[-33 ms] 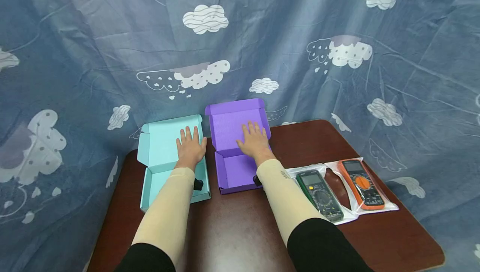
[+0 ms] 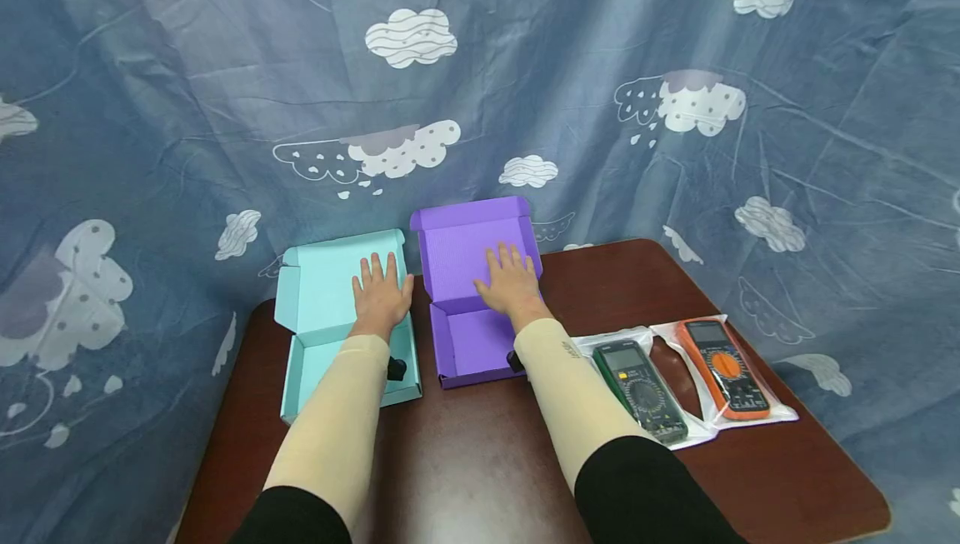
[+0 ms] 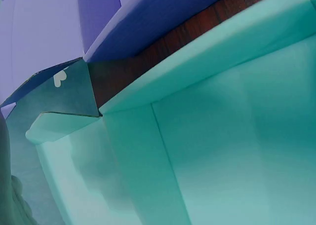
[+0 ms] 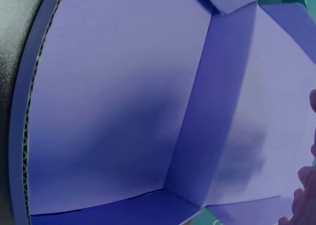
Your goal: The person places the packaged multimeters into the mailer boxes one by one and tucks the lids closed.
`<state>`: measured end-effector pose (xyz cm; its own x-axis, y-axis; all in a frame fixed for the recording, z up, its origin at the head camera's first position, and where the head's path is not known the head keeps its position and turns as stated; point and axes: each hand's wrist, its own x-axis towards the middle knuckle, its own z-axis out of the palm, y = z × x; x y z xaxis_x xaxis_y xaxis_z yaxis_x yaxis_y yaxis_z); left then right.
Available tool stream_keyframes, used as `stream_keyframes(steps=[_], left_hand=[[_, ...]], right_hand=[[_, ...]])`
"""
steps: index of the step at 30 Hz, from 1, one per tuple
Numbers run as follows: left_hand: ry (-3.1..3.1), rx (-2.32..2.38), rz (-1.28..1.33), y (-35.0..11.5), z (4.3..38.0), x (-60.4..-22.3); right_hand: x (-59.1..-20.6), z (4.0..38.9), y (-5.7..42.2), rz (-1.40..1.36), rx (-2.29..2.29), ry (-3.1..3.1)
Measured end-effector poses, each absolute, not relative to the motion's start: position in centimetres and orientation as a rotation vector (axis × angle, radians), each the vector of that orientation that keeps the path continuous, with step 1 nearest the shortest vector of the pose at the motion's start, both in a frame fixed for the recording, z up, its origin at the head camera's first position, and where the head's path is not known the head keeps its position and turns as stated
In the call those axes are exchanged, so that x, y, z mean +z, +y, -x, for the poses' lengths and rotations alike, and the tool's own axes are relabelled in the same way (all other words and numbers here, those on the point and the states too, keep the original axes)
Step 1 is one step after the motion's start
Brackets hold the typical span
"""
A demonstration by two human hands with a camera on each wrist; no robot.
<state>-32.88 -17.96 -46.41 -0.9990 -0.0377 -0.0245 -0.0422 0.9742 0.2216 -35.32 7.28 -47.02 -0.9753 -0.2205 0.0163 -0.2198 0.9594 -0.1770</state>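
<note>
A mint-green cardboard box stands with its lid raised at the left of the table. In the head view my left hand overlaps that box, fingers straight and spread, holding nothing. To its right is a purple cardboard box, also with its lid up. My right hand reaches over the purple box with spread fingers and nothing in it. The left wrist view looks into the bare inside of the mint box. From the right wrist, the purple box shows a bare floor with a soft shadow, and fingertips at the edge.
Right of the right forearm lie a green-cased multimeter and an orange multimeter, each in a clear plastic bag on the dark wooden table. A blue cloud-patterned curtain hangs behind the table, close to the boxes' lids.
</note>
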Motion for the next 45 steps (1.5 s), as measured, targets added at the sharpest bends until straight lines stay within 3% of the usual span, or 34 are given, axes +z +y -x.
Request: stream_keyframes(steps=[8,22,45], left_hand=[[3.106,0.356,0.023,-18.4,33.3,-46.2],[3.192,0.433,-0.032,-18.0,34.0,-45.5],[3.313,0.998,-0.036,-15.2,28.5,-50.8]], right_hand=[[-48.3,35.9,7.4,0.344,-0.253,3.111],[-46.7,35.0,7.7,0.368,-0.246,3.097],[-49.3,29.9,8.7,0.485,-0.497,3.148]])
